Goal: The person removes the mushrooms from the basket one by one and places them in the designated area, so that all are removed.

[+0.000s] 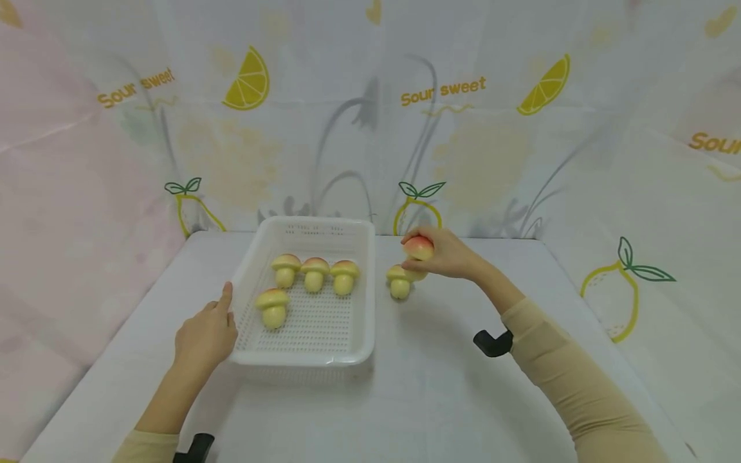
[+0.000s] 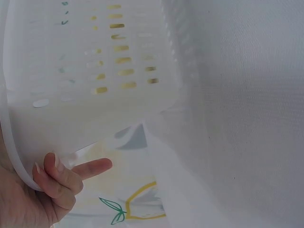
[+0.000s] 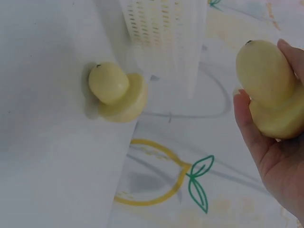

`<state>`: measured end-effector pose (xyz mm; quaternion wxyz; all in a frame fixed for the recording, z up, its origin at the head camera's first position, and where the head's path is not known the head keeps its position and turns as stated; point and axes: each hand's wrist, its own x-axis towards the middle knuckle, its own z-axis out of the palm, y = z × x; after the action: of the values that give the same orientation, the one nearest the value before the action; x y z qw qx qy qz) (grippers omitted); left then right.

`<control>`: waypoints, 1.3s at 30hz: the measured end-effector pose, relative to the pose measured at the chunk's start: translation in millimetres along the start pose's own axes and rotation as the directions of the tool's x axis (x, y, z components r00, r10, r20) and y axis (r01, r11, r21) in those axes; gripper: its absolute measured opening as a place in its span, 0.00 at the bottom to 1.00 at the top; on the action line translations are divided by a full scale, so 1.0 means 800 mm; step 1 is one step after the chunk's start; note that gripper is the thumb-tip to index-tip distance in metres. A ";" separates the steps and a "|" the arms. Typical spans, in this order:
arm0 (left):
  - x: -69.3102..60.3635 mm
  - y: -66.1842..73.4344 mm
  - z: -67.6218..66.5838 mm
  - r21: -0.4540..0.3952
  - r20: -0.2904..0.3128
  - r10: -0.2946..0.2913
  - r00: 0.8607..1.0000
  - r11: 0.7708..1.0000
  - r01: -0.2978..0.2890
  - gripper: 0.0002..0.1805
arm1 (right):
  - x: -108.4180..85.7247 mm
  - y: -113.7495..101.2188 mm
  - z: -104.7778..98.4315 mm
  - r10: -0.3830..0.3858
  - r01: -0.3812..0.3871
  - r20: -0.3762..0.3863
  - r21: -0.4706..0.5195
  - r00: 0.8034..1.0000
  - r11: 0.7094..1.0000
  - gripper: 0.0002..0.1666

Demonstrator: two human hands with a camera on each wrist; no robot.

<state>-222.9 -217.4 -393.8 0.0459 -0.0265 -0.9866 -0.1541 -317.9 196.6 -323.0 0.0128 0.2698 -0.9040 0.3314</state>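
Yellow and smooth, the mushroom (image 1: 419, 247) our right grip (image 1: 444, 253) pinches may slip; our left grip (image 1: 205, 334), curled round the basket rim (image 1: 301, 360), could tug it askew.

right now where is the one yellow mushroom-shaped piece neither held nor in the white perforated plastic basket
In the head view, the yellow mushroom-shaped piece is on the white table, just right of the basket, left of the right hand.

Pale yellow mushroom (image 3: 266, 71) in the fingers (image 3: 250, 130), second mushroom (image 3: 110, 84) near the white basket (image 3: 164, 42)
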 end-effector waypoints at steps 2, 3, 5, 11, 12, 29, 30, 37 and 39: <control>0.000 0.000 0.000 0.004 -0.005 0.002 1.000 1.000 -0.002 0.29 | -0.002 0.008 0.001 0.026 -0.026 0.011 -0.003 1.000 1.000 0.25; 0.000 0.000 -0.001 0.006 -0.008 0.004 1.000 1.000 -0.004 0.29 | -0.003 0.013 0.003 0.039 -0.039 0.015 -0.006 0.999 0.999 0.25; 0.000 0.000 0.000 0.003 -0.013 0.008 1.000 1.000 -0.008 0.29 | -0.004 0.025 0.006 0.066 -0.066 0.023 -0.017 0.998 0.998 0.25; -0.001 -0.004 0.002 -0.002 -0.022 0.018 1.000 1.000 -0.019 0.29 | -0.010 0.062 0.020 0.124 -0.124 0.050 -0.010 0.991 0.992 0.23; 0.000 -0.004 0.002 -0.001 -0.022 0.019 1.000 1.000 -0.019 0.29 | -0.011 0.068 0.021 0.136 -0.136 0.058 -0.002 0.989 0.991 0.24; 0.004 -0.004 0.000 0.017 0.020 -0.020 1.000 1.000 0.020 0.31 | -0.016 0.129 0.045 0.254 -0.263 0.165 0.035 0.953 0.964 0.27; 0.004 -0.004 -0.001 0.016 0.025 -0.025 0.999 1.000 0.024 0.31 | -0.015 0.130 0.047 0.269 -0.279 0.174 0.038 0.947 0.959 0.27; 0.005 -0.003 -0.001 0.011 0.050 -0.040 0.998 0.999 0.039 0.31 | -0.009 0.142 0.056 0.335 -0.349 0.198 0.039 0.921 0.936 0.31; 0.005 -0.003 -0.001 0.013 0.049 -0.039 0.998 0.999 0.039 0.31 | -0.008 0.145 0.057 0.346 -0.359 0.203 0.035 0.916 0.933 0.32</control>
<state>-226.9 -219.8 -393.3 0.0187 -0.0107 -0.9887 -0.1486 -362.8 245.4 -428.4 -0.1445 0.1336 -0.9223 0.3326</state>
